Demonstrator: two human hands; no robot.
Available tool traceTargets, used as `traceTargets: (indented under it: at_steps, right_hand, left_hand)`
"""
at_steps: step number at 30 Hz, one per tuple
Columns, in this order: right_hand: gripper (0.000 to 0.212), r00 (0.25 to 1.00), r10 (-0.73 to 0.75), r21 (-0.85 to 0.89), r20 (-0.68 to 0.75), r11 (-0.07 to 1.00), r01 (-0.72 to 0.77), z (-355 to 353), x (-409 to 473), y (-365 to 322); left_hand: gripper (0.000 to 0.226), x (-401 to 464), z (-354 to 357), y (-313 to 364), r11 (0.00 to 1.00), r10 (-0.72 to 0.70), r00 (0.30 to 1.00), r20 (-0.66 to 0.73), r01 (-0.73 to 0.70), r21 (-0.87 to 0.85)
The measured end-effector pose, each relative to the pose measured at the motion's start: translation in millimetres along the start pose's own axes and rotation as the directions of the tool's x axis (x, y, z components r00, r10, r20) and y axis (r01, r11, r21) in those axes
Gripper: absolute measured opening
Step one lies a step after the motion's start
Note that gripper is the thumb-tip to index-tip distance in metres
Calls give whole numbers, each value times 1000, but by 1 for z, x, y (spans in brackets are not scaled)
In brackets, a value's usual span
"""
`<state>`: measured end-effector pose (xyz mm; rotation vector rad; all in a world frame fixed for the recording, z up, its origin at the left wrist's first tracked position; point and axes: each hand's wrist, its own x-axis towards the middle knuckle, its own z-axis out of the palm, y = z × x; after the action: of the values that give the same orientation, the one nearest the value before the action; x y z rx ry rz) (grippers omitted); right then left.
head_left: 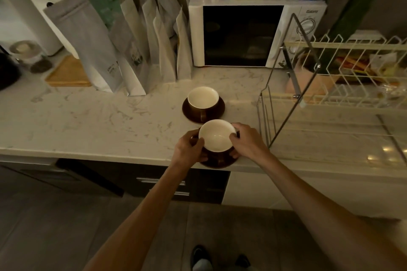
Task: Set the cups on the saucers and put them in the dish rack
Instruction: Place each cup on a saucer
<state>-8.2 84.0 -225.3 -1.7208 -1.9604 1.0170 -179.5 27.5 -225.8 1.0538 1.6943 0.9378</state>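
So we've got both hands on the near cup-and-saucer set right at the front edge of the marble counter (88, 121). Our left hand (189, 147) is curled around the left side of the near cup (217, 136), fingers wrapped down toward the near saucer (220, 161) underneath, and our right hand (246, 141) does the same on the right side, thumb up by the rim and fingertips tucked under the saucer edge. Both grips are closed snug on the set, not loose. The cup is brown outside, cream inside, sitting upright on the dark saucer, which pokes a bit past the counter lip. Can't tell if the saucer is lifted or touching the counter. Just behind it sits the far cup (203, 98), upright on the far saucer (218, 110), handle facing us, nobody touching it. The dish rack (330, 68) stands to the right of both sets, near but apart, white wire upper tier and a metal frame. Behind are the microwave (242, 35) and a row of paper bags (132, 50) leaning against the wall.
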Motion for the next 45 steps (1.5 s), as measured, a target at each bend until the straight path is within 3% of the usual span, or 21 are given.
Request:
traceTargets:
  at_steps: [21,28,31,36,45]
  right_hand:
    - [42,1000,22,62,19,998,-23,8,2,5]
    - [48,990,-1,-118,-143,993,-16,3,-3,9]
    - [50,995,51,-44,-87,998,-55,3,0,14]
    - [47,992,122,238,27,963,-125,0,-3,13]
    - [43,989,146,419,39,896,-149,2,-1,22]
  left_hand:
    - [44,3,1,-11,1000,-3,1000,-21,3,16]
    - [44,8,0,-17,997,9,994,-109,0,79]
    - [45,11,-3,-17,997,-77,993,-89,75,-25]
    - [41,11,-5,-14,933,-244,970,-10,232,-274]
    - [24,10,-5,-11,944,-207,978,19,205,-257]
